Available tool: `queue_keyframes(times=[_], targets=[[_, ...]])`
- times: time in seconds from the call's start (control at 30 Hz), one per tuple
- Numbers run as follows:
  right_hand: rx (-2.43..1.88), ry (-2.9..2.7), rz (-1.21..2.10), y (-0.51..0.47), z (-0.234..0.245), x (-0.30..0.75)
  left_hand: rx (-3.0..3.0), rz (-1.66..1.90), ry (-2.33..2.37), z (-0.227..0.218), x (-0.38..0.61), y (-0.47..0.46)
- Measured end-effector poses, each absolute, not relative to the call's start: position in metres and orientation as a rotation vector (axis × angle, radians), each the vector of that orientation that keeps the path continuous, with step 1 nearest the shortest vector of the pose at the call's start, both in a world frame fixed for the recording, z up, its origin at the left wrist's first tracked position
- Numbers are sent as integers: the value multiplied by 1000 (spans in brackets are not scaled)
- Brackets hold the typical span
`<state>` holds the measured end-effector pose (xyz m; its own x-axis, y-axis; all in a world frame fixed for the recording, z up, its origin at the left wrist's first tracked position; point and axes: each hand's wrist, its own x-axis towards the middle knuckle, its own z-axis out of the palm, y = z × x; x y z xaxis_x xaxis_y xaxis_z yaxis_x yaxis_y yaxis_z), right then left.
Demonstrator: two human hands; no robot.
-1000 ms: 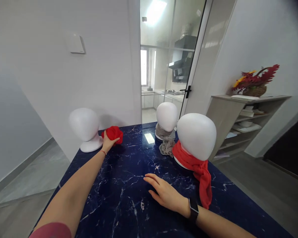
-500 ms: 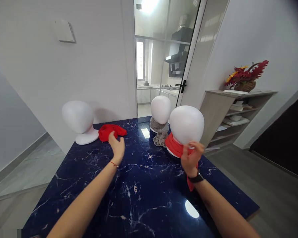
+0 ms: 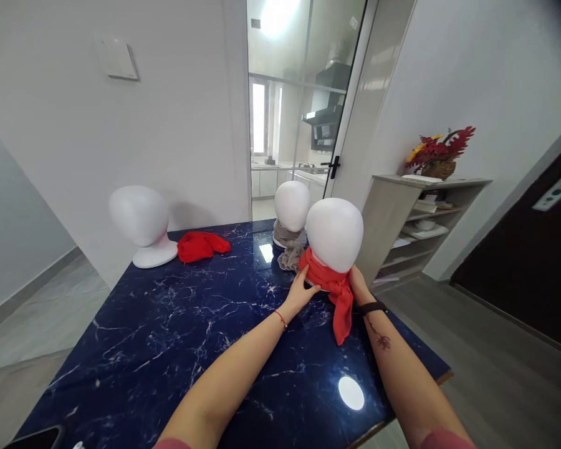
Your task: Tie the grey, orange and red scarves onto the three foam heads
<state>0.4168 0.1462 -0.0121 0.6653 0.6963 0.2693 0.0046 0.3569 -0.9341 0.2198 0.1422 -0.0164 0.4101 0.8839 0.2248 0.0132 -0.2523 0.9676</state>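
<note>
A white mannequin head (image 3: 334, 234) stands near the right edge of the dark blue marble table (image 3: 206, 337), with a red scarf (image 3: 335, 293) tied round its neck and hanging down in front. My left hand (image 3: 303, 288) presses against the left side of its base and scarf. My right hand (image 3: 358, 284) holds the right side, fingers mostly hidden behind the scarf. Behind it stands a second white head (image 3: 292, 206) wearing a grey scarf (image 3: 290, 249). At the far left a bare white head (image 3: 143, 221) stands beside a crumpled red scarf (image 3: 200, 246).
A dark phone (image 3: 37, 438) lies at the table's near left corner. A shelf unit (image 3: 411, 218) with a flower basket (image 3: 437, 159) stands to the right. A glass door (image 3: 303, 112) opens onto a kitchen behind the table.
My left hand let go of the crumpled red scarf at the far left and crossed to the near mannequin head. My right hand rose from the tabletop to the head's red scarf.
</note>
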Motion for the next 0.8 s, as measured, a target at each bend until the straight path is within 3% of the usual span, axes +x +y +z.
queue_keyframes(times=[0.2, 0.5, 0.63, 0.8], targets=[[-1130, -709, 476, 148, -5, 410, 1590, 1101, 648, -17, 231, 128], [-953, -764, 516, 135, 15, 320, 1881, 1555, 816, 40, 146, 92], [-878, -900, 744, 156, 18, 236, 1772, 1758, 1097, 31, 83, 100], [-1001, -1066, 893, 179, -3, 160, 1647, 1737, 1332, 2, 16, 113]])
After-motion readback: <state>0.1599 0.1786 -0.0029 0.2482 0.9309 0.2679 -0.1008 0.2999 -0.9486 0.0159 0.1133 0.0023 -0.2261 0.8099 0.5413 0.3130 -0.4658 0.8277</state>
